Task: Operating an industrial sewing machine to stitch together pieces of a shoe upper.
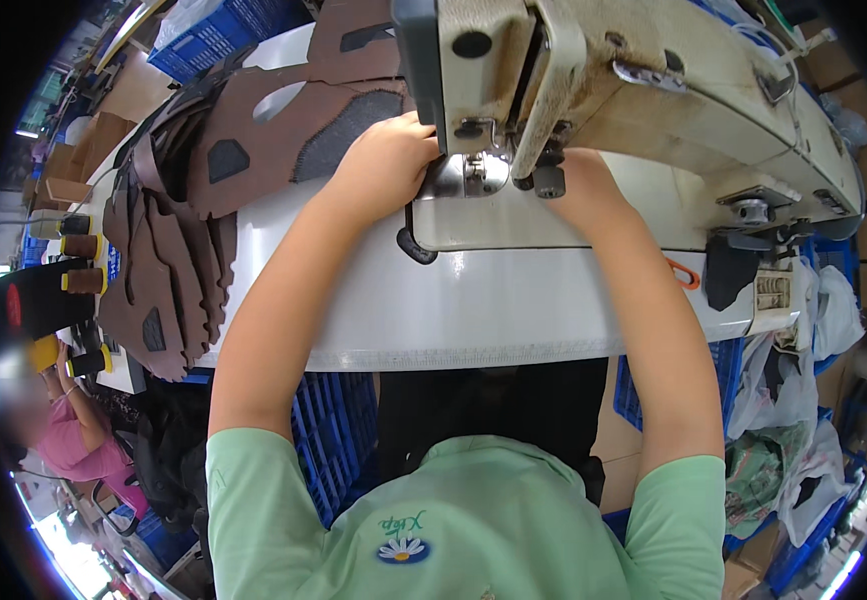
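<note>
cut pieces (pixel 261 150): on table (pixel 463 310), left | sewing machine (pixel 693 120): right | spools (pixel 83 281): far left

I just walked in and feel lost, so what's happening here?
A person is at a sewing machine. The left hand is at a brown patched piece, fingertips partly hidden. The right hand is mostly hidden by the machine. More brown pieces lie heaped at the left.
</note>
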A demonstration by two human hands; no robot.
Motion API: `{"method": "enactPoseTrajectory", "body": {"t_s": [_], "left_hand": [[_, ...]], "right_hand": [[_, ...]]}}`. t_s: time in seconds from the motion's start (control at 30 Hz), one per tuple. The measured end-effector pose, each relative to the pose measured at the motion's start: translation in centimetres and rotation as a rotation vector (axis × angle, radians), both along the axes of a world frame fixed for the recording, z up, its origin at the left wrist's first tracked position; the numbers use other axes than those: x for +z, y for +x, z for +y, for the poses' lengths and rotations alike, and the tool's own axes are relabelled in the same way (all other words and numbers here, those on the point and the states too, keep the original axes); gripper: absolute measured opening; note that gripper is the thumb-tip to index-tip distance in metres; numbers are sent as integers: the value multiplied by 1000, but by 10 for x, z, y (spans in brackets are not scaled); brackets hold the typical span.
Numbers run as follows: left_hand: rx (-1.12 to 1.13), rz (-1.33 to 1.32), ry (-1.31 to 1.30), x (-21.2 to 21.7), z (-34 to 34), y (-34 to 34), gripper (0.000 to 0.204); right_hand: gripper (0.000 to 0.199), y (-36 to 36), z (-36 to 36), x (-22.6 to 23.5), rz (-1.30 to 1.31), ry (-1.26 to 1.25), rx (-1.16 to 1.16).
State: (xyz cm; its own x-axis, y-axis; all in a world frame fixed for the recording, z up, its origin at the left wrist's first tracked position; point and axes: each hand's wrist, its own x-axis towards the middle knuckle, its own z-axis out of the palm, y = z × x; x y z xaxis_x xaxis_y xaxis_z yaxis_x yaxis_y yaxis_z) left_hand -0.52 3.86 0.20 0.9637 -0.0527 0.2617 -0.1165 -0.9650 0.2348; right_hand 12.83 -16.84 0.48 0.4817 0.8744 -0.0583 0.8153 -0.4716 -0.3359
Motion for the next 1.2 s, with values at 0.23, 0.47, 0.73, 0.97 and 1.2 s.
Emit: {"method": "enactPoseTrajectory", "body": {"t_s": [0.23,0.47,0.73,0.97,1.2], "left_hand": [[49,56,119,-3,-25,-28,41],[-8,-46,115,-4,-35,-43,50],[-30,-20,83,2,-28,-41,58],[25,4,129,-2,-36,-38,61],[-43,-50,317,-5,-40,-41,38]], "right_hand": [[10,-12,-15,-27,-190,282,118],[7,-26,-24,-38,-228,510,191],[34,-30,-16,-36,-367,458,80],[28,-33,-20,-35,-394,622,118],[30,-42,-30,-33,-387,496,94]]}}
